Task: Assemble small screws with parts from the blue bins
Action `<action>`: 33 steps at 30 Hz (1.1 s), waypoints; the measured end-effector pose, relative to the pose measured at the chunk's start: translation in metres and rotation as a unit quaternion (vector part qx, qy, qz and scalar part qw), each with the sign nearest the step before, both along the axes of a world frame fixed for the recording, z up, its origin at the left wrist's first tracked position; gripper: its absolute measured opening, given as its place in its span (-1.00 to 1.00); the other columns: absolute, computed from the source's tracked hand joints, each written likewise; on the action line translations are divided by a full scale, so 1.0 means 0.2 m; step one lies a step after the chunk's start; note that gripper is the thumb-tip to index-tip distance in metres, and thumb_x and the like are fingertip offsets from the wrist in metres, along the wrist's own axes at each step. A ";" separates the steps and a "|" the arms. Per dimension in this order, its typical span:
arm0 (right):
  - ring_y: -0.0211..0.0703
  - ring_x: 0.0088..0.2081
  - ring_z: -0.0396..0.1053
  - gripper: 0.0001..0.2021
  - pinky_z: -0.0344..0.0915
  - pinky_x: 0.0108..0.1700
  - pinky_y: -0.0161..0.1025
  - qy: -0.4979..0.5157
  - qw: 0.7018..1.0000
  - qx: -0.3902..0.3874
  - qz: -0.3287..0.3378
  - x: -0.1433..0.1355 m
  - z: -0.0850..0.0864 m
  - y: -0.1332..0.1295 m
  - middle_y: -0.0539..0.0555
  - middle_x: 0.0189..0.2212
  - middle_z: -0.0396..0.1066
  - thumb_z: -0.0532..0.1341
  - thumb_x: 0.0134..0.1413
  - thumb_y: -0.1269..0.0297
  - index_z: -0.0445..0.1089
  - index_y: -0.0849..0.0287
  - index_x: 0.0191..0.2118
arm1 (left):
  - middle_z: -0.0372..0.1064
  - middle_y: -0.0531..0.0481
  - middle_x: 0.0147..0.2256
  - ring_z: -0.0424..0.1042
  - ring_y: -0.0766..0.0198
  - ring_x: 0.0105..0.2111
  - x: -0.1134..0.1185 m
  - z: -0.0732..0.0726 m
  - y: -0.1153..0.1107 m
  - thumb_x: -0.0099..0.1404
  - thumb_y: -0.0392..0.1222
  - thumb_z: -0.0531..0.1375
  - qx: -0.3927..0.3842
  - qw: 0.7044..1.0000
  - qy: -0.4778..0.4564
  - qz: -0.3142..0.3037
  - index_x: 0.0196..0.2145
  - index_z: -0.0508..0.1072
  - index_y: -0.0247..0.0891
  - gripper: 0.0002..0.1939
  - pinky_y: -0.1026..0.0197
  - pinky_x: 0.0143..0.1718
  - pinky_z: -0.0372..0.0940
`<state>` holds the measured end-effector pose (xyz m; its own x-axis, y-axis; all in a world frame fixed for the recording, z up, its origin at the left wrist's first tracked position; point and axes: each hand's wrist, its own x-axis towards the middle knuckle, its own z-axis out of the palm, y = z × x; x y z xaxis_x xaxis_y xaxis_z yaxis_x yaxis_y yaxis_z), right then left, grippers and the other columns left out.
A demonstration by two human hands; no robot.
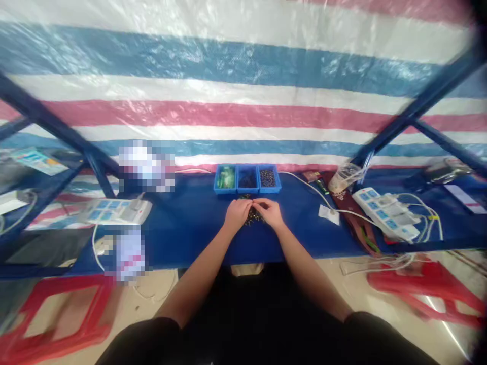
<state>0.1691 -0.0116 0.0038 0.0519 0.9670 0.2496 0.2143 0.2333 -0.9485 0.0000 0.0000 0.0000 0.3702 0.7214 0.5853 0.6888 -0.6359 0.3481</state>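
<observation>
My left hand and my right hand meet at the middle of the blue table, fingertips pinched together. Whatever sits between the fingers is too small to make out. Just under and between the hands lies a loose pile of small brass-and-dark parts. Behind them stand three blue bins side by side. The left bin holds green-and-clear pieces, the middle bin small dark pieces, and the right bin many small metallic parts.
A white power strip lies at the left, another power strip with plugs at the right. Near the latter, a clear plastic cup tilts. A white cable crosses the table with a paper tag. Red stools stand below; striped sheeting hangs behind.
</observation>
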 end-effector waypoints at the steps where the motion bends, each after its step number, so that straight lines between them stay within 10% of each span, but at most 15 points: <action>1: -0.09 -0.26 0.51 -0.75 0.43 -0.09 -0.16 0.007 1.000 -0.007 -0.004 0.00 0.00 0.00 0.08 -0.25 0.57 0.31 0.01 0.09 0.57 0.15 -0.26 | 0.54 -0.11 -0.17 0.51 0.18 -0.20 0.00 0.00 0.00 0.44 -0.16 0.02 0.000 1.000 -0.004 0.000 -0.14 0.48 -0.27 -0.74 0.12 -0.21 0.25; 33: -0.18 -0.43 0.44 -0.68 0.43 -0.28 -0.21 0.068 0.997 -0.030 0.005 0.01 -0.05 0.01 0.09 -0.36 0.55 0.38 -0.09 0.10 0.54 0.17 -0.21 | 0.53 -0.09 -0.22 0.44 0.22 -0.28 0.01 0.00 0.01 0.47 -0.16 -0.07 -0.015 0.999 0.038 0.012 -0.15 0.46 -0.24 -0.69 0.12 -0.24 0.14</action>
<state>0.1707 -0.0103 -0.0056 0.0720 0.9806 0.1824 0.0814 0.1765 -0.9809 0.0011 0.0011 -0.0006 0.3954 0.7468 0.5348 0.7282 -0.6097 0.3130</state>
